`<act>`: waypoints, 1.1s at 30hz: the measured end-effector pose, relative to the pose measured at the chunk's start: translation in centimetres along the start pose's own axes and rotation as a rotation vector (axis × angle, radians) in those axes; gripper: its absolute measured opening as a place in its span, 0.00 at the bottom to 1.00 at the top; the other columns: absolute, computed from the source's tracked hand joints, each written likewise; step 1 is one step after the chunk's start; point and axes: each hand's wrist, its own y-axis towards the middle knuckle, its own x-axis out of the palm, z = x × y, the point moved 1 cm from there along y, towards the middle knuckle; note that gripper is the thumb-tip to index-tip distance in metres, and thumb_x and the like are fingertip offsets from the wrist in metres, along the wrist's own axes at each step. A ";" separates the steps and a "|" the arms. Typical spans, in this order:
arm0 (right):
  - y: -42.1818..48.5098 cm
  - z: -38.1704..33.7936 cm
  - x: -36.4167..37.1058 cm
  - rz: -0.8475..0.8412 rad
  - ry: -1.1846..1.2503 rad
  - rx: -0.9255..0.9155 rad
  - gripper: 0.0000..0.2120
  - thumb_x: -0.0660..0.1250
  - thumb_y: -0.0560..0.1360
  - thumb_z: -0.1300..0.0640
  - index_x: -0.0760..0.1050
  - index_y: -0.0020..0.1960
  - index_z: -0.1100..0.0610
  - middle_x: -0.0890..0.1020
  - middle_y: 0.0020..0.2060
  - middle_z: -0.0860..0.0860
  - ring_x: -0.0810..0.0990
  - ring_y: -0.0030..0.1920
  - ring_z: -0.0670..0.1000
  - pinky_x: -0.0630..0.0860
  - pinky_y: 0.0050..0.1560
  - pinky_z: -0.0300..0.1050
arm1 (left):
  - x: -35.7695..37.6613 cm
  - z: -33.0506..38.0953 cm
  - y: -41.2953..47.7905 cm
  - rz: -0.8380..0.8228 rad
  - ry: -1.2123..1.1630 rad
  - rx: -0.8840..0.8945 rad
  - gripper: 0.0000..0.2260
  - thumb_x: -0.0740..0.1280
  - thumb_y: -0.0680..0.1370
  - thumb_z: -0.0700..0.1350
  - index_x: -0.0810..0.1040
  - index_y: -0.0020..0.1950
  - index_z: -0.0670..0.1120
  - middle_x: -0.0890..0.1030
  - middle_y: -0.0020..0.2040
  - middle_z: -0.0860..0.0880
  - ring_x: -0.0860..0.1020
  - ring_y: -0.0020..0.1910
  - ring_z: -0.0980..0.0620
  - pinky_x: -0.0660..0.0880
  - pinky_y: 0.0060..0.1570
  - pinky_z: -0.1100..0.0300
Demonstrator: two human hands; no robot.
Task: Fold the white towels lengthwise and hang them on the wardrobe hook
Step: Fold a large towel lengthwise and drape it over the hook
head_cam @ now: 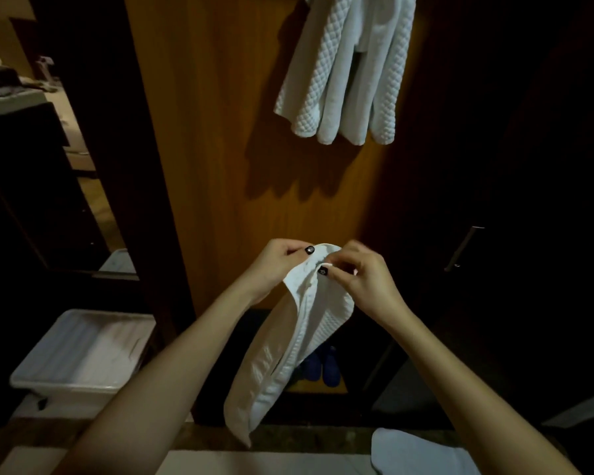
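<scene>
At lower centre of the frame, the left hand (278,265) and right hand (364,279) pinch the top fold of a white towel (288,341), which hangs soft, light and limp, so it is probably best gripped at that doubled upper edge.

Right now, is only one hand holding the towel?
No, the left hand and the right hand both pinch the top of the white towel.
</scene>
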 end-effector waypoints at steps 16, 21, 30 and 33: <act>0.9 1.1 0.7 0.165 -0.113 0.087 0.08 0.70 0.76 0.59 0.75 0.38 0.56 0.77 0.32 0.44 0.75 0.37 0.37 0.66 0.35 0.29 | -2.1 -1.4 -2.3 0.142 0.162 0.170 0.14 0.69 0.74 0.33 0.80 0.42 0.53 0.82 0.41 0.62 0.79 0.45 0.64 0.73 0.47 0.69; 0.8 0.5 0.1 0.197 -0.107 0.079 0.09 0.66 0.79 0.58 0.78 0.41 0.59 0.80 0.35 0.50 0.78 0.38 0.44 0.69 0.36 0.32 | -1.5 -1.4 -2.2 0.062 0.275 0.075 0.12 0.67 0.77 0.36 0.82 0.46 0.53 0.81 0.47 0.58 0.78 0.47 0.67 0.72 0.46 0.75; 0.8 0.0 0.3 0.356 -0.046 0.133 0.11 0.66 0.78 0.59 0.77 0.39 0.63 0.78 0.32 0.55 0.75 0.35 0.51 0.67 0.34 0.42 | 3.1 -1.2 -2.0 0.371 0.344 0.233 0.05 0.74 0.71 0.39 0.83 0.46 0.45 0.77 0.44 0.56 0.76 0.45 0.62 0.73 0.42 0.71; 0.9 -0.2 0.4 0.374 -0.034 0.149 0.12 0.67 0.78 0.59 0.77 0.37 0.63 0.77 0.30 0.56 0.72 0.31 0.49 0.66 0.34 0.43 | 3.9 -1.0 -1.8 0.487 0.389 0.293 0.07 0.74 0.71 0.39 0.82 0.48 0.41 0.75 0.44 0.54 0.74 0.42 0.64 0.70 0.40 0.72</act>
